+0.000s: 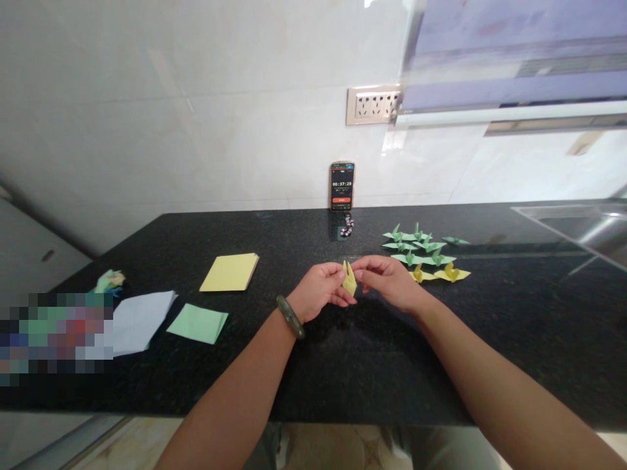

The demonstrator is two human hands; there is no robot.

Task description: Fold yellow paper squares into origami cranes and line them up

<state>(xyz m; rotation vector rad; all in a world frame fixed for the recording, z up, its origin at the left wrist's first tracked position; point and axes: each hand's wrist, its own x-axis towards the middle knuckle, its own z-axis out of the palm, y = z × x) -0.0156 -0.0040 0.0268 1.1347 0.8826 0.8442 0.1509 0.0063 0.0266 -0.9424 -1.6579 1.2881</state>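
Between my hands, above the black countertop, is a small piece of folded yellow paper point(349, 282) with two narrow points sticking up. My left hand point(324, 287), with a dark bangle on its wrist, pinches the paper from the left. The thumb and fingertips of my right hand point(385, 277) are closed at its upper right point. Just beyond my right hand stand two yellow paper cranes point(451, 272), with several green paper cranes point(428, 245) in rows behind them.
On the left lie a stack of yellow paper point(229, 273), green paper point(198, 323), white sheets point(142, 320) and crumpled paper point(110, 281). A phone point(341, 186) showing a timer leans on the wall, its beaded strap point(347, 225) below. A sink point(588, 228) is at the right.
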